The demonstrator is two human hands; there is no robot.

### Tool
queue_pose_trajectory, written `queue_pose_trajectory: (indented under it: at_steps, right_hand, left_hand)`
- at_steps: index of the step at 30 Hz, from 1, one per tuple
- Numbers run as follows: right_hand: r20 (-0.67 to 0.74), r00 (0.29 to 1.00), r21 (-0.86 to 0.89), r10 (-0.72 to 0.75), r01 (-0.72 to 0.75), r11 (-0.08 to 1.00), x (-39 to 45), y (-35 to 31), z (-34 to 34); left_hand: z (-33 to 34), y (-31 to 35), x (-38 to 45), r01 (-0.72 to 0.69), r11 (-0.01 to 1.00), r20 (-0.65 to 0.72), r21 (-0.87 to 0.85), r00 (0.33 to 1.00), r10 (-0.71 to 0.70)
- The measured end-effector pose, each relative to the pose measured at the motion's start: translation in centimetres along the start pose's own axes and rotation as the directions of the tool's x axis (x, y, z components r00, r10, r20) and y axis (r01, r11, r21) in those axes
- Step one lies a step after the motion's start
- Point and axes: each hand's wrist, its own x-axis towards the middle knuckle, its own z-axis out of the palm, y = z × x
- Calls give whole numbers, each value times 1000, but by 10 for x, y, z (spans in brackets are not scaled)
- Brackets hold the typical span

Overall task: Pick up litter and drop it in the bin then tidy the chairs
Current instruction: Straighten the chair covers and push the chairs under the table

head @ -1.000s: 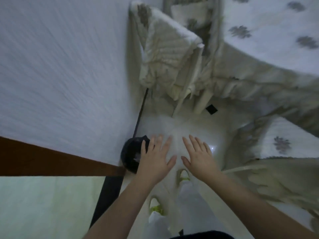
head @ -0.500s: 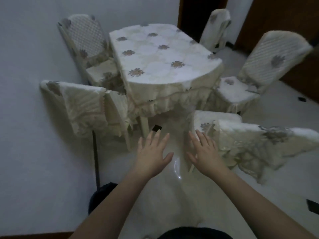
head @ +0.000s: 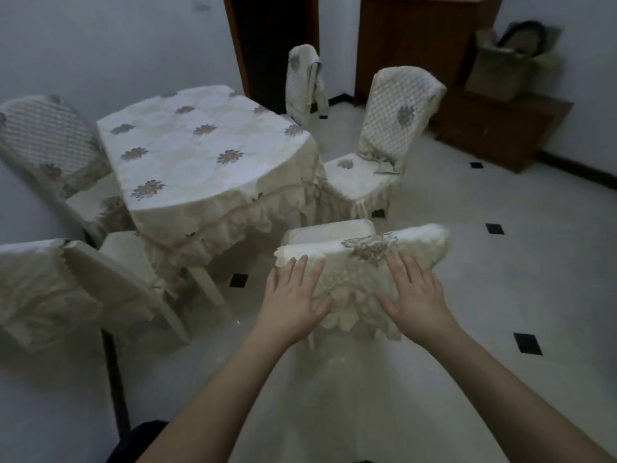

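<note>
Both hands have come forward since half a second back, when they hung over the floor short of the near chair; now they're on its back, and the view has lifted enough to show more of the room.

Nearest thing is the bin (head: 140,439), just a dark shape at the bottom edge by the left forearm. Can't see any litter from here.

Left hand (head: 293,302) lies flat on the left end of the near chair (head: 360,262) backrest, fingers straight and slightly spread, pointing away, thumb out to the side. Right hand (head: 414,295) does the same on the right half, fingers fanned a bit wider. Neither curls round the cover, palms just lie on the lace. That chair's seat points toward the table (head: 200,155) but sits a little clear of the cloth's frill.

Off to the left, the left chair (head: 66,285) stands at an angle, backrest toward the wall and seat tucked under the table corner. Past it, the wall chair (head: 46,145) is pushed in at the table's left side.

On the right, the side chair (head: 397,121) sits just beside the table's right edge, seat facing it. Farther back, the far chair (head: 303,81) stands by the dark doorway (head: 267,45), apart from the table. A wooden cabinet (head: 500,125) fills the far right corner with a bag (head: 507,68) on top.
</note>
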Motion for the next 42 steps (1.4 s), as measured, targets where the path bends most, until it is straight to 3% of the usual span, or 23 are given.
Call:
queue_pose_trajectory:
  at_steps: [10, 22, 32, 35, 38, 42]
  right_hand:
    - [19, 1000, 55, 11, -12, 998, 23, 69, -21]
    - [77, 995, -56, -66, 70, 996, 94, 65, -6]
    - [58, 998, -123, -23, 30, 992, 136, 71, 40]
    - [49, 998, -107, -50, 55, 993, 148, 79, 53]
    - [44, 993, -105, -111, 115, 988, 167, 92, 64]
    - [76, 966, -97, -246, 253, 963, 186, 105, 65]
  left_hand:
    - [7, 51, 45, 19, 999, 13, 29, 1000, -19]
    - [28, 22, 123, 29, 998, 10, 52, 1000, -30]
    - [69, 3, 145, 23, 998, 145, 50, 989, -30]
    - [84, 0, 151, 7, 995, 44, 99, 999, -12]
    - [95, -14, 168, -95, 994, -128, 51, 987, 101]
    - [94, -30, 184, -224, 974, -128, 48, 965, 228]
